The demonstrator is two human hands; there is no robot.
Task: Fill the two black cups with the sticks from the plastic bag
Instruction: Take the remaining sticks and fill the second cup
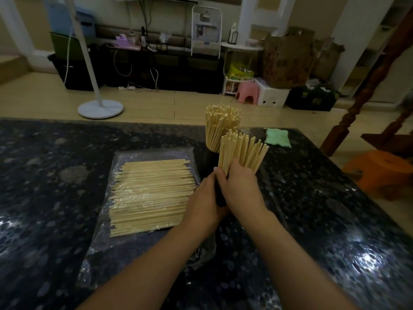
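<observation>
A flat pile of pale wooden sticks (152, 195) lies on a clear plastic bag (125, 260) on the dark speckled table. Behind it stands a black cup (209, 162), barely visible, packed with upright sticks (221, 128). Nearer to me, a second black cup (220, 198) is held between my hands, with a bunch of sticks (242, 153) fanning up out of it. My left hand (204, 206) grips the cup's left side. My right hand (240, 186) wraps round the base of the stick bunch at the cup's mouth.
A green cloth (278, 137) lies on the table's (55, 175) far right part. Beyond the table edge are a white lamp stand (100, 108), a pink stool (245, 95), boxes, an orange stool (380, 173) and a carved wooden post (368, 86) on the right.
</observation>
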